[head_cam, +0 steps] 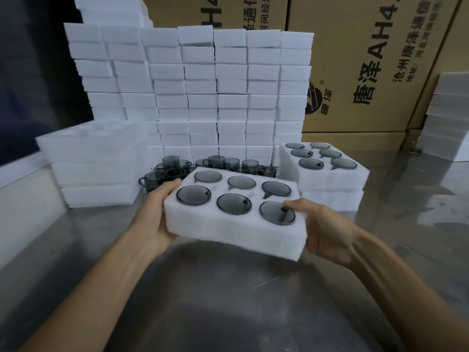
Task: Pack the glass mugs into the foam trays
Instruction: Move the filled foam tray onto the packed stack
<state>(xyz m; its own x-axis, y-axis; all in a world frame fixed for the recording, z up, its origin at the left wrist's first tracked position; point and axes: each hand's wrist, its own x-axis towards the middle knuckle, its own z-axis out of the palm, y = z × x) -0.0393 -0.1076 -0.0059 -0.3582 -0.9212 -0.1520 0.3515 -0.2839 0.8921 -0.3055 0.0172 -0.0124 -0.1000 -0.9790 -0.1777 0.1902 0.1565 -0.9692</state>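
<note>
A white foam tray [236, 232] with several dark glass mugs sunk in its round holes is held tilted above the metal table. My left hand [157, 212] grips its left end, thumb on the top edge. My right hand [322, 229] grips its right end, thumb over the rim beside the nearest mug [277, 212]. Behind the tray, several loose smoky glass mugs [218, 163] stand on the table. A second filled foam tray [330, 174] sits on a stack at the right.
A wall of stacked white foam blocks [203, 85] rises at the back. Empty foam trays [94, 158] are piled at the left. Cardboard boxes [368, 59] stand behind, and more foam [446, 115] is at the far right. The shiny metal table [228, 301] spreads below.
</note>
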